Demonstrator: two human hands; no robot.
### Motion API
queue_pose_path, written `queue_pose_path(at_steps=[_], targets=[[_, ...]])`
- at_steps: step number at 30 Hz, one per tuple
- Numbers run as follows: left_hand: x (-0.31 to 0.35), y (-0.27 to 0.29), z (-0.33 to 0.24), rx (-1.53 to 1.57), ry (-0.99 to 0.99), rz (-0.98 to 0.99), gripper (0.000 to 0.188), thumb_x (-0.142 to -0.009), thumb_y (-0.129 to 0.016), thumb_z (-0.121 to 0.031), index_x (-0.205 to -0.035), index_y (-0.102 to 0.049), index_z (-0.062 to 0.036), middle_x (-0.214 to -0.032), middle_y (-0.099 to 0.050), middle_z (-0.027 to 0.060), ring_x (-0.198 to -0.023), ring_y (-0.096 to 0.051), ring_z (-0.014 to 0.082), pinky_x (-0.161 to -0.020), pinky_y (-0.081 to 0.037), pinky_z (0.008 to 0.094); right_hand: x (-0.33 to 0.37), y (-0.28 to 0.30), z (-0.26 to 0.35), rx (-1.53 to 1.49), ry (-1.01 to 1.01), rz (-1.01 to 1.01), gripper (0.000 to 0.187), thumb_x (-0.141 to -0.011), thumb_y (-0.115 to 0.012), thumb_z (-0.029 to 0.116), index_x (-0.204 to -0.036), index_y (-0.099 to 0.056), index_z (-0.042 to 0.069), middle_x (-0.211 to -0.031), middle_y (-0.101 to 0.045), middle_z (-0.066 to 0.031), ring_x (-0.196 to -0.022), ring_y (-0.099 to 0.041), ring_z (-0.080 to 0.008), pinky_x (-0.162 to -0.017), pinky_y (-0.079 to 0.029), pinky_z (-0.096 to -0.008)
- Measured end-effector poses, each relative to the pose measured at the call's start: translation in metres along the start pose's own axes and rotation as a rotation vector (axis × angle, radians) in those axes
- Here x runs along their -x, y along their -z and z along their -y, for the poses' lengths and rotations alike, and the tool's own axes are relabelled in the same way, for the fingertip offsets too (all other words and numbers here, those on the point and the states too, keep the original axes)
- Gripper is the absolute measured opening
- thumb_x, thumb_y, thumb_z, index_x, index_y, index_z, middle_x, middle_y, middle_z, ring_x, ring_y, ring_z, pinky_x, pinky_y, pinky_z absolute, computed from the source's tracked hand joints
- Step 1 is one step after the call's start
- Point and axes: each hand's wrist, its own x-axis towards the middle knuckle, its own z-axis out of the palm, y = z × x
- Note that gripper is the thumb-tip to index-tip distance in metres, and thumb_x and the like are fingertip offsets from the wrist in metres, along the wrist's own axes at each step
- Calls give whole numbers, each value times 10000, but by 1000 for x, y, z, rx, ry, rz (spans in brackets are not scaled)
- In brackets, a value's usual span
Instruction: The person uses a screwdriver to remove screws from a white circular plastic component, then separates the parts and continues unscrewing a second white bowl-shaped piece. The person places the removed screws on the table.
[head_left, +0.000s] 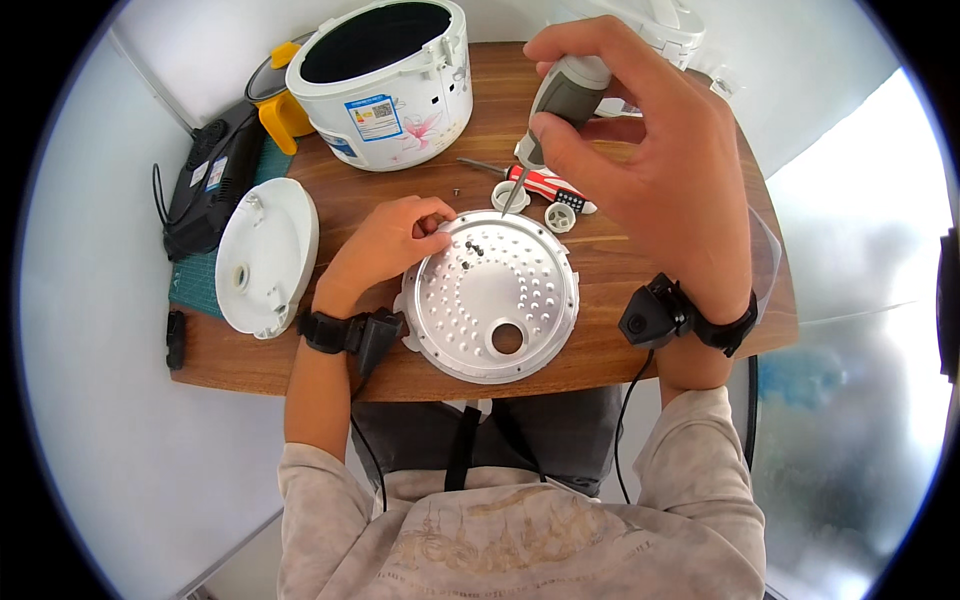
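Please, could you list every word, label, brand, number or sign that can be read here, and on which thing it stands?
None can be read reliably:
Blue-edged label on the white round housing: print and a square code, too small.
Small blue label, lower on the same housing: too small.
Pale stickers on the black device: too small.
Brownish print on the beige shirt: too faint and blurred.

I wear a pale beige, mottled short-sleeved shirt (430,565) with a tan print (500,535) at bottom centre, dark grey trousers (400,435) above it, and a black strap (462,450). Black, blocky devices (655,312) on black wristbands (735,335), centre left and right, trail thin black cables (618,440).
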Motion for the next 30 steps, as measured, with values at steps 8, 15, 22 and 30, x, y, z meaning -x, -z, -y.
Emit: queue_pose_path(at_steps=[8,15,22,30], targets=[[6,-1,17,341,63,-7,198,-960,-660,-147,-1124,-729,-62,-976,-696,53,-843,-623,121,-780,-503,272,-6,-21,-7,65,-54,-2,310,-838,-699,2,-1137,-665,81,-956,-717,-42,-926,-727,-169,-858,-628,-322],[23,7,7,160,-86,-10,236,-892,-729,-153,-1112,-720,-67,-910,-635,56,-773,-575,153,-708,-490,300,-9,-27,-20,143,13,39,311,-842,-695,0,-1140,-660,82,-957,-717,-44,-923,-726,-162,-850,-630,-320],[43,13,-7,118,-64,67,209,-873,-732,-108,-1076,-714,-57,-923,-624,81,-826,-619,192,-717,-500,343,-7,-27,-11,95,-1,-2,305,-845,-700,13,-1140,-662,81,-961,-721,-52,-904,-729,-180,-839,-634,-327],[50,-2,-22,-188,-265,-10,121,-862,-679,-45,-978,-708,-27,-914,-658,106,-880,-656,287,-787,-534,371,-3,-20,-12,66,79,-8,310,-838,-731,39,-1137,-665,89,-913,-714,-80,-844,-726,-188,-803,-639,-328]])
